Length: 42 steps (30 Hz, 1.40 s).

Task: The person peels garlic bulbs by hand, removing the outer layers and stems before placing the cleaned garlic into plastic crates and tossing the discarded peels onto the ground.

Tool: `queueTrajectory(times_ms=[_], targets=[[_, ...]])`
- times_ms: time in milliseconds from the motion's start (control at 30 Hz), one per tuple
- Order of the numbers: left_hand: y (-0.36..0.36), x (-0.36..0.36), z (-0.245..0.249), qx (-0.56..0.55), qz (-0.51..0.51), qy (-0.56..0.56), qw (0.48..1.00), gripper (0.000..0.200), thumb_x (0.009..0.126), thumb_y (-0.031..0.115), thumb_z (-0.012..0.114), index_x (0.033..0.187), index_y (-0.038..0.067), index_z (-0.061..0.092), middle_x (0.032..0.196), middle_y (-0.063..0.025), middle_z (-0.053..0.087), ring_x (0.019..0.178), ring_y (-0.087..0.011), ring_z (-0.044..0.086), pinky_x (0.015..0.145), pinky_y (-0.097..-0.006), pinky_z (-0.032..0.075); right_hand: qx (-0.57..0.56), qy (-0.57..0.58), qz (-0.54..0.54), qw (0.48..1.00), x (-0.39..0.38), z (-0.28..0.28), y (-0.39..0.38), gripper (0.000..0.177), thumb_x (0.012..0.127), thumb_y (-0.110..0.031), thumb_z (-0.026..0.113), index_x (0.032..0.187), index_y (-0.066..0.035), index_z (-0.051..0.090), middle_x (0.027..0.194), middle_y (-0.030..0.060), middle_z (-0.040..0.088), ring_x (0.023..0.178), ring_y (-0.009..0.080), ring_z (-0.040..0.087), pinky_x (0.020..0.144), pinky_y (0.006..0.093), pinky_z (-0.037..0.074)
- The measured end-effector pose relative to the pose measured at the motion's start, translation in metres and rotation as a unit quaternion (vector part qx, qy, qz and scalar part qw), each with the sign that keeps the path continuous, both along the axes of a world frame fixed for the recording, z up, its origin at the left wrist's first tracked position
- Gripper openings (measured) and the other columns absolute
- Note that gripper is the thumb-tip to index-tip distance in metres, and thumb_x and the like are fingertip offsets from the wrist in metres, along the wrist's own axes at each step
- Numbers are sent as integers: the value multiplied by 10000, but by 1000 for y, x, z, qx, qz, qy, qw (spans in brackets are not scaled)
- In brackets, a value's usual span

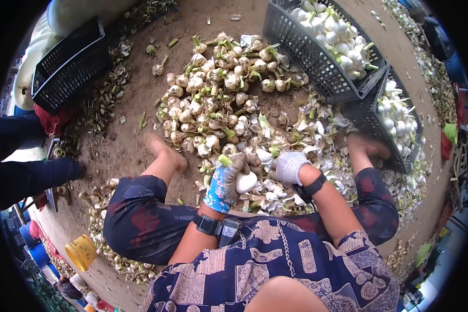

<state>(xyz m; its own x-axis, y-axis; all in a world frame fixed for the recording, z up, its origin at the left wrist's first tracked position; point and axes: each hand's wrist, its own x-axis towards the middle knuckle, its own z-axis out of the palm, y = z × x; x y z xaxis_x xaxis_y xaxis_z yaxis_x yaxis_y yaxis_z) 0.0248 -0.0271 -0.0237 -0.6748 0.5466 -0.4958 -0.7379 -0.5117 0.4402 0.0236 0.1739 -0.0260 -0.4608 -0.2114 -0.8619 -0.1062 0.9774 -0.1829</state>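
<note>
My left hand (229, 177), in a dirty glove with a blue floral cuff, is closed around a white peeled garlic bulb (246, 183); a green stem end sticks out above the fingers. To its right, my right hand (290, 168) wears a whitish knitted glove, its fingers curled at the loose peels; whatever they hold is hidden. In front of both hands lies a large pile of unpeeled garlic bulbs (208, 99) with roots and short stems. White garlic peels (317, 192) cover the ground around and under my hands.
Two black crates (317, 67) of white garlic stand at upper right, the nearer crate (387, 132) beside my right foot. Another black crate (70, 65) is at upper left. A person's dark-clad legs (31, 177) are at far left. A yellow bucket (80, 252) sits at lower left.
</note>
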Motion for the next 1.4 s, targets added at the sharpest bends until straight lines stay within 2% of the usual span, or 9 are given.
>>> queueTrajectory(times_ms=[200, 400, 533, 667, 767, 867, 967, 1100, 1400], targets=[[4, -15, -4, -125, 39, -30, 991, 246, 878, 175, 587, 1073, 29, 551, 879, -70, 634, 713, -129, 622, 563, -233, 511, -63, 336, -172, 924, -106, -57, 27, 467, 757, -150, 563, 1210, -52, 512, 1219, 228, 518, 1125, 343, 510, 947, 376, 419], [6, -20, -34, -93, 70, -144, 983, 507, 915, 427, 472, 1296, 97, 422, 1247, -81, 497, 1150, -229, 476, 971, -403, 390, -463, 143, -158, 861, -49, -19, -47, 661, 700, -167, 640, 1310, -75, 402, 1215, 224, 480, 1159, 354, 454, 994, 411, 369], [20, -18, -15, -26, 27, -34, 999, 659, 865, 539, 478, 1353, 116, 350, 1379, -74, 381, 1245, -255, 379, 1025, -403, 321, -345, 185, -310, 866, -24, -2, -15, 588, 707, -87, 618, 1272, -87, 456, 1170, 189, 511, 1024, 347, 548, 855, 402, 472], [18, -15, -19, -45, 7, -36, 998, 639, 884, 420, 526, 1373, 74, 305, 1357, -76, 355, 1190, -285, 411, 949, -411, 395, -309, 415, -604, 607, -19, 50, 121, 510, 728, 75, 570, 1215, -52, 483, 1048, 107, 546, 750, 156, 546, 613, 219, 492], [17, -14, -30, -97, 36, -58, 993, 469, 908, 320, 520, 1280, 55, 413, 1170, -75, 497, 1046, -239, 523, 850, -375, 451, 162, 665, -326, 652, 9, 66, 288, 552, 733, -110, 625, 1258, -70, 458, 1148, 196, 536, 1010, 316, 553, 876, 366, 462], [18, -13, -32, -159, 55, -89, 982, 340, 907, 235, 542, 1183, 43, 495, 1062, -63, 562, 891, -180, 591, 739, -308, 491, 434, 424, -330, 723, 1, 108, 320, 538, 746, -103, 612, 1260, -77, 457, 1281, 206, 446, 1152, 362, 461, 980, 404, 379], [13, -9, -39, -238, 52, -65, 968, 215, 895, 194, 564, 1000, 9, 594, 879, -49, 617, 782, -133, 585, 703, -265, 493, 265, 619, -250, 696, -21, 95, 286, 424, 750, -78, 618, 1165, -50, 537, 1190, 180, 531, 1121, 337, 496, 973, 394, 385], [13, -14, -28, -223, 5, -51, 974, 276, 913, 269, 532, 947, 5, 606, 790, -64, 632, 699, -169, 613, 668, -286, 504, -166, 516, -234, 807, -106, 53, 114, 359, 735, -88, 652, 1085, -41, 585, 1113, 144, 590, 1058, 290, 556, 947, 346, 420], [3, -23, -21, -231, 11, -110, 967, 294, 939, 259, 485, 949, -4, 616, 879, -65, 627, 781, -125, 591, 701, -259, 482, -42, 305, 7, 951, -223, -90, -49, 564, 763, -91, 535, 1306, -218, 457, 1449, 92, 298, 1286, 311, 351, 1035, 459, 286]])
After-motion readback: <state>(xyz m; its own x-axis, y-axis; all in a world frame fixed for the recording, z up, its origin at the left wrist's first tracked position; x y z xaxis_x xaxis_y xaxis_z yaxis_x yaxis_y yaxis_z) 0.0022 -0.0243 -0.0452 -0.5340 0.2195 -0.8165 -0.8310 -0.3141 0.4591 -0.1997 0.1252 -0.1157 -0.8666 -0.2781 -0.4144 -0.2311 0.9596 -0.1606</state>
